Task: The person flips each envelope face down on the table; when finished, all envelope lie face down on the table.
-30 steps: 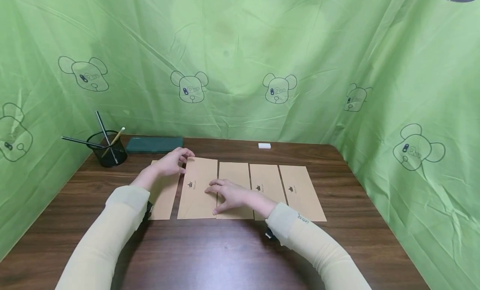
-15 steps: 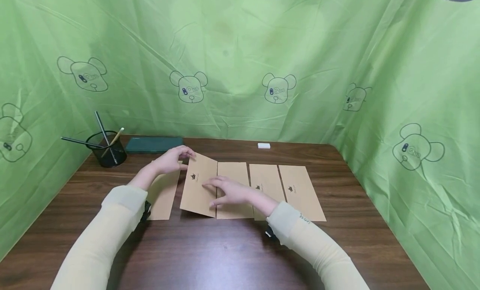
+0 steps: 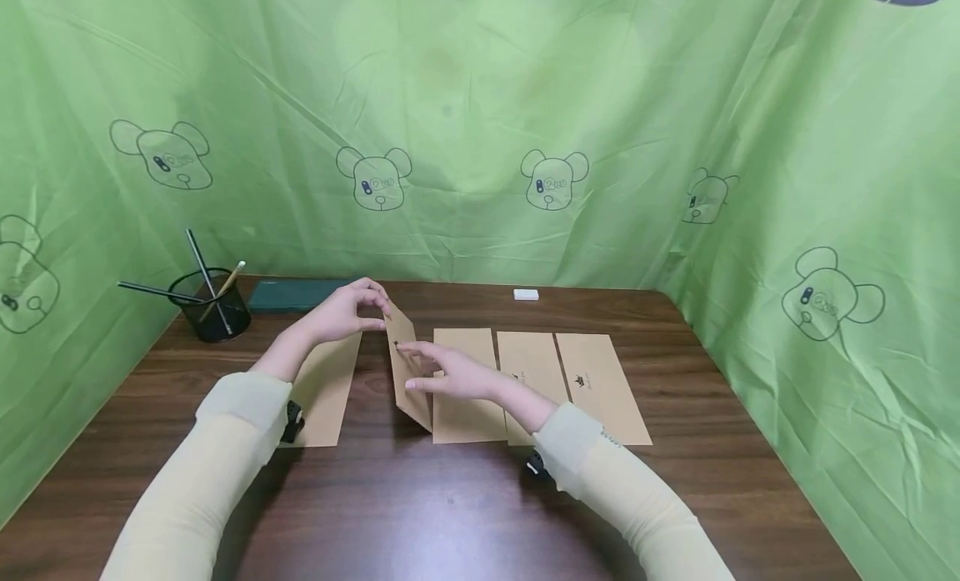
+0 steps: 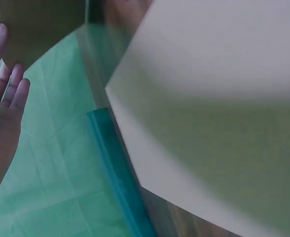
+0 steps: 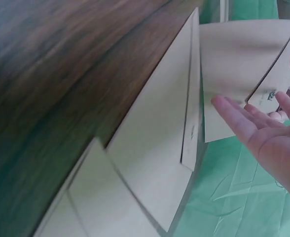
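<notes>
A brown kraft-paper card (image 3: 408, 393) with a small crown print is tilted up steeply, its right edge low beside the row of flat cards. At its upper left corner, my left hand (image 3: 339, 316) pinches it between thumb and fingers. My right hand (image 3: 459, 376) reaches across from the right with its fingers extended, fingertips right at the card's printed face. In the right wrist view, my right hand (image 5: 273, 133) overlaps the raised card (image 5: 241, 54). A similar card (image 3: 324, 406) lies flat under my left forearm, partly hidden.
Right of the raised card, several brown cards (image 3: 600, 398) lie flat side by side. A black mesh pen cup (image 3: 221, 318) with pens and a pencil stands back left, beside a dark green flat case (image 3: 292, 296). A white eraser (image 3: 526, 295) sits near the back edge.
The crown-printed card has gone from nearly flat to steeply tilted, its left edge raised by my left hand. My right hand has shifted slightly left and up with it.
</notes>
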The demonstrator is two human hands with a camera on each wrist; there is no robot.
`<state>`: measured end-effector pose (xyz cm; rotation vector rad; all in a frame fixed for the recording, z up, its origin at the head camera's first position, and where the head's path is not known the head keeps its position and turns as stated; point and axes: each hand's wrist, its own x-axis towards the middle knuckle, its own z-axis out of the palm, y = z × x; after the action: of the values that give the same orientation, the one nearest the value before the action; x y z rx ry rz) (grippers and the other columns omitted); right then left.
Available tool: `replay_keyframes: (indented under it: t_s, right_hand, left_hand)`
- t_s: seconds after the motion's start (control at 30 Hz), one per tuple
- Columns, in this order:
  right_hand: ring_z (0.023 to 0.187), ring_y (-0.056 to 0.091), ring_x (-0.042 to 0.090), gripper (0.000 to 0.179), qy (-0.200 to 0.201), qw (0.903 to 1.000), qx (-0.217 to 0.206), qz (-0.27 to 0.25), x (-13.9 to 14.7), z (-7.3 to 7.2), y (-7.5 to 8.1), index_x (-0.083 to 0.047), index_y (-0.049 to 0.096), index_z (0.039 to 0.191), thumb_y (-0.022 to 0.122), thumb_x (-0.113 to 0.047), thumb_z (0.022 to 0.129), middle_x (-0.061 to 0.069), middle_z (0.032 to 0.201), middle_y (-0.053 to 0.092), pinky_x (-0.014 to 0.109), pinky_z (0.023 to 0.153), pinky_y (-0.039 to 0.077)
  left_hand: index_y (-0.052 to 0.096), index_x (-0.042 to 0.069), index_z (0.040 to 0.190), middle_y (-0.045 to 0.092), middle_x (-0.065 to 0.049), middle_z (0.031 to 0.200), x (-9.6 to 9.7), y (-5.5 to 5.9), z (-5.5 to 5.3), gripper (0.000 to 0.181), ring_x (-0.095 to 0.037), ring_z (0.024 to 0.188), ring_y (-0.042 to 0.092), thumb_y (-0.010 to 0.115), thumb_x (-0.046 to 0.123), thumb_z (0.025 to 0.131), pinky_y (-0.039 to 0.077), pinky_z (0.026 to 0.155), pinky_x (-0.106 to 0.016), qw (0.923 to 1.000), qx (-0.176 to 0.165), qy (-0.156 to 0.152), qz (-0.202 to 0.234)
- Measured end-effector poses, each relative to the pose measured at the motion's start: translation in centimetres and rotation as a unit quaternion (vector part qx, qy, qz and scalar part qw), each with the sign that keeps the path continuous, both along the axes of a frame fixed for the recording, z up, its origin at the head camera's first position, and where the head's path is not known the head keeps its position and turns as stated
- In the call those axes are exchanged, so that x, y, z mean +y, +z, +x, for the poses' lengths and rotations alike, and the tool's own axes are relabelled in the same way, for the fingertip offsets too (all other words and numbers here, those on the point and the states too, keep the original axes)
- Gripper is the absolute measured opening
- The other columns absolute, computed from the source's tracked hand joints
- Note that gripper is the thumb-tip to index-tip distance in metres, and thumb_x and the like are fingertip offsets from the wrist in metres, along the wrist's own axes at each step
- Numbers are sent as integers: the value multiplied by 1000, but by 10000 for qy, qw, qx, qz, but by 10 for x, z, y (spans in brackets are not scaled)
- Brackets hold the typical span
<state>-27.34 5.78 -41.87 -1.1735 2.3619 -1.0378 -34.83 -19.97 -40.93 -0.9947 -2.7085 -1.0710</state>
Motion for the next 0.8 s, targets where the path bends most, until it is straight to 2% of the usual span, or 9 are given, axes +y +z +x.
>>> replay_keyframes:
  t_s: [0.1,0.23,0.4,0.5,0.6,0.7,0.8]
  right_hand:
    - [128,46,30,58,-212,9974,-624,-306,-2,2,2,-22,30,147,56,-30,95,9,148,38,37,88,52]
    - [112,58,35,59,-399,9881,-1300,-722,-4,4,5,-26,27,147,56,-26,96,15,147,37,40,67,57]
    - [95,66,33,67,-582,9812,-1567,-961,-5,5,8,-26,20,149,58,-23,94,21,143,38,47,63,56]
    - [81,68,28,72,-755,9815,-1481,-950,-5,7,10,-30,17,149,61,-27,92,20,141,41,48,61,56]
    - [70,67,26,76,-816,9860,-1175,-861,-4,8,11,-33,15,148,64,-29,90,17,138,44,48,59,55]
    - [76,67,21,76,-827,9923,-663,-639,-3,8,12,-32,18,148,65,-25,89,14,139,44,40,61,56]
    - [76,64,16,73,-801,9960,-77,-376,-2,7,12,-25,25,148,63,-16,87,11,142,41,27,62,54]
  left_hand:
    - [68,9,90,52,-9,112,4,9,0,17,-32,103,57,78,11,77,46,92,-49,9999,59,-40,89]
    - [68,11,90,51,-8,111,9,17,0,17,-30,103,53,78,10,77,47,87,-49,9996,265,-88,50]
    - [67,15,90,51,-7,111,16,25,2,18,-25,103,51,78,15,77,43,88,-46,9988,470,-138,-47]
    - [67,13,90,51,-7,110,21,28,5,18,-25,106,48,78,18,77,39,93,-46,9983,544,-154,-136]
    - [67,11,91,51,-8,110,25,29,6,19,-27,107,46,77,21,78,37,95,-48,9973,656,-156,-281]
    - [67,12,91,52,-6,109,28,28,6,20,-27,107,45,77,23,78,36,95,-49,9962,749,-145,-427]
    - [67,14,91,52,-5,108,31,28,5,19,-26,107,44,78,23,77,35,95,-47,9956,793,-129,-477]
